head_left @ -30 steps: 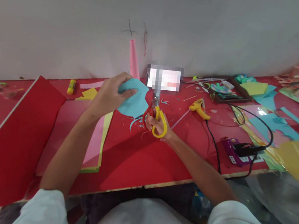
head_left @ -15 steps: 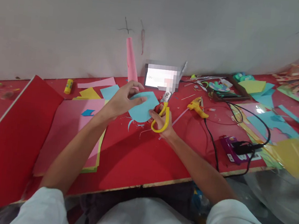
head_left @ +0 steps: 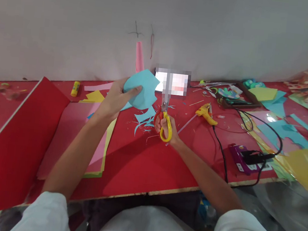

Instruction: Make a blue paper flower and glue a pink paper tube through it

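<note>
A light blue paper piece (head_left: 144, 88), rounded with a notched right edge, is pinched in my left hand (head_left: 117, 98), thumb on its face. My right hand (head_left: 166, 128) grips scissors (head_left: 164, 107) by their red and yellow handles. The blades point up and away, to the right of the paper and apart from it; whether they are parted is hard to make out. Below the paper, blue paper scraps (head_left: 145, 120) lie on the red tabletop (head_left: 148, 166).
Pink and yellow sheets (head_left: 70, 121) and a red board (head_left: 16, 145) lie left, near a glue stick (head_left: 75, 89). A lit screen (head_left: 178, 83) leans at the wall. Rightward are a yellow glue gun (head_left: 206, 113), a purple power strip (head_left: 240, 159) with cables, and a tray (head_left: 254, 104).
My left hand has raised the blue paper and brought it away from my right hand. The scissors now point more straight up. More blue scraps show on the table.
</note>
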Available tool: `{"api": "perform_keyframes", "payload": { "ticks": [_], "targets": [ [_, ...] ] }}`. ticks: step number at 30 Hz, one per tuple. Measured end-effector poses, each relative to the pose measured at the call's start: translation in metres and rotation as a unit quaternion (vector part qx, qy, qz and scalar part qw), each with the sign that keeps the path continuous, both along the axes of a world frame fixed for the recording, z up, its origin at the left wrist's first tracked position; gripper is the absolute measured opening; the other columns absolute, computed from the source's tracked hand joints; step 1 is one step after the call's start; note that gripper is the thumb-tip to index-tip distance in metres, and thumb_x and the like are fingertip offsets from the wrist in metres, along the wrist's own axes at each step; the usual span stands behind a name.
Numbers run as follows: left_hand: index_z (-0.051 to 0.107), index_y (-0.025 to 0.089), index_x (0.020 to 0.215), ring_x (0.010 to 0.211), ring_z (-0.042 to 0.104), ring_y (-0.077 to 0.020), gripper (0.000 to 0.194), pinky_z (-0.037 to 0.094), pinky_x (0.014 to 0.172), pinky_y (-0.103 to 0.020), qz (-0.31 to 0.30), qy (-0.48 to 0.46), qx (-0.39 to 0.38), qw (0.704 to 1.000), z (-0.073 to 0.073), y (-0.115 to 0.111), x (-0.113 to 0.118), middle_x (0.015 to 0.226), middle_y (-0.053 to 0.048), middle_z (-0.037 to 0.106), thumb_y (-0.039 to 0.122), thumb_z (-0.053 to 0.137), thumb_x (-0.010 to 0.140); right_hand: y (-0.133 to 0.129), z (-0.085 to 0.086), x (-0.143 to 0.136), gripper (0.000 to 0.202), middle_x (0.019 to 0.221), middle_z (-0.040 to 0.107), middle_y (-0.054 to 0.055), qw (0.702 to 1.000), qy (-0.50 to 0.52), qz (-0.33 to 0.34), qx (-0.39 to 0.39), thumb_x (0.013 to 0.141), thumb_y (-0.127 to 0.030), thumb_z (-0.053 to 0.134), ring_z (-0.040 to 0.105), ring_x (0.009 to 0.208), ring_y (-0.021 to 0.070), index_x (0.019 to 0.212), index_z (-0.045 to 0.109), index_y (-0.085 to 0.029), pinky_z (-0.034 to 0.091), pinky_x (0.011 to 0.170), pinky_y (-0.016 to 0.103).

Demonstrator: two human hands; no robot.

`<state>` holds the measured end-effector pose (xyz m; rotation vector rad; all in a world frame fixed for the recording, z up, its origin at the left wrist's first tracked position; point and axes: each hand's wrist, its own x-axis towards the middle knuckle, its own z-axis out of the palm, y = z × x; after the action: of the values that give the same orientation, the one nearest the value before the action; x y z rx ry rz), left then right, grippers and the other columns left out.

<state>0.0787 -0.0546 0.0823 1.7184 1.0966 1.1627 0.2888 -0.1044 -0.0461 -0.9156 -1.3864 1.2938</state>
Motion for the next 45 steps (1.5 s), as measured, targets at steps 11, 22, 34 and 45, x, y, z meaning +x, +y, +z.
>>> {"api": "perform_keyframes", "payload": {
  "ticks": [11, 22, 34, 45],
  "targets": [
    [0.069, 0.024, 0.093, 0.081, 0.068, -0.0223, 0.035, 0.059, 0.065, -0.035, 0.061, -0.029, 0.092, 0.993, 0.010, 0.003, -0.016, 0.080, -0.003, 0.063, 0.055, 0.084, 0.086, -0.015, 0.001, -0.008, 0.074, 0.072, 0.049, -0.004, 0.996, -0.047, 0.006, 0.069, 0.084, -0.099, 0.052, 0.043, 0.061, 0.0130, 0.089, 0.052, -0.024, 0.037, 0.059, 0.032],
    [0.066, 0.024, 0.090, 0.079, 0.067, -0.0202, 0.039, 0.059, 0.069, -0.036, 0.079, -0.034, 0.111, 0.990, 0.013, 0.005, -0.020, 0.078, -0.001, 0.060, 0.059, 0.084, 0.088, -0.011, 0.004, -0.004, 0.077, 0.068, 0.050, -0.004, 0.994, -0.086, 0.003, 0.060, 0.083, -0.100, 0.052, 0.042, 0.057, 0.0108, 0.081, 0.051, -0.024, 0.034, 0.056, 0.030],
    [0.072, 0.023, 0.095, 0.076, 0.064, -0.0206, 0.025, 0.057, 0.070, -0.037, 0.044, 0.022, 0.082, 0.995, 0.009, 0.004, -0.020, 0.082, -0.004, 0.061, 0.044, 0.082, 0.088, -0.012, 0.007, -0.003, 0.072, 0.069, 0.048, -0.005, 0.994, -0.084, 0.011, 0.063, 0.086, -0.096, 0.054, 0.041, 0.059, 0.0113, 0.081, 0.048, -0.024, 0.035, 0.058, 0.030],
    [0.067, 0.023, 0.091, 0.075, 0.064, -0.0197, 0.023, 0.060, 0.069, -0.036, 0.063, 0.039, 0.100, 0.992, 0.009, 0.001, -0.018, 0.080, -0.003, 0.058, 0.044, 0.077, 0.092, -0.013, 0.001, -0.003, 0.078, 0.075, 0.050, -0.003, 0.992, -0.106, 0.040, 0.061, 0.087, -0.101, 0.041, 0.044, 0.064, 0.0145, 0.092, 0.051, -0.024, 0.037, 0.063, 0.033]
  ]
}}
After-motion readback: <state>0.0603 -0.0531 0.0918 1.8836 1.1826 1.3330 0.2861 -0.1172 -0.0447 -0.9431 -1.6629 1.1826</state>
